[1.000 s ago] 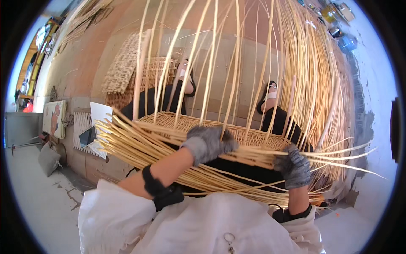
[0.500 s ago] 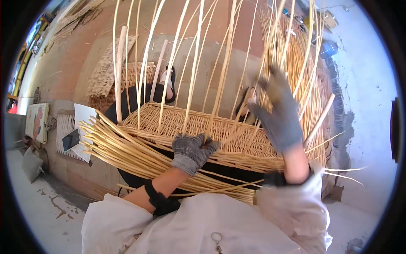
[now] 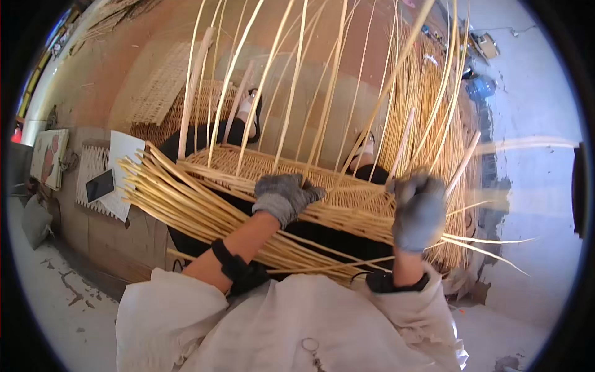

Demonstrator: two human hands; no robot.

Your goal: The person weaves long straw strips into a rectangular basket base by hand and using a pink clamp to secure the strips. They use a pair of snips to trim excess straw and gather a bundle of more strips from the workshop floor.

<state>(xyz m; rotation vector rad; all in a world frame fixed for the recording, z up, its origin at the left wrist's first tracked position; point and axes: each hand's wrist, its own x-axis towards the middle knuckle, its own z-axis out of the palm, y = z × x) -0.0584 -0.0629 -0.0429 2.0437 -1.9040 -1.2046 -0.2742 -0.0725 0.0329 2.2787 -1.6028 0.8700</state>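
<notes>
A wicker basket [image 3: 266, 166] lies across my lap, its woven base bordered by a low wall, with tall pale willow stakes [image 3: 282, 133] rising from it. My left hand [image 3: 286, 197], in a grey glove, is closed on the near woven edge, a stake between thumb and fingers. At the basket's right end, my gloved right hand [image 3: 419, 211] is closed and slightly blurred. A willow rod [image 3: 527, 144], smeared by motion, runs out to the right from it; the grip itself is partly hidden.
A bundle of willow rods [image 3: 180, 211] lies across my lap at the left. More rods [image 3: 427, 87] are heaped at the right, near a blue plastic bottle [image 3: 480, 88] and the wall. Woven panels [image 3: 149, 93] lie on the floor, and a phone [image 3: 100, 185] rests on paper at left.
My right hand has come down toward the basket's right end and its spread fingers have closed. A blurred rod now sweeps out to the right. My left hand keeps its hold.
</notes>
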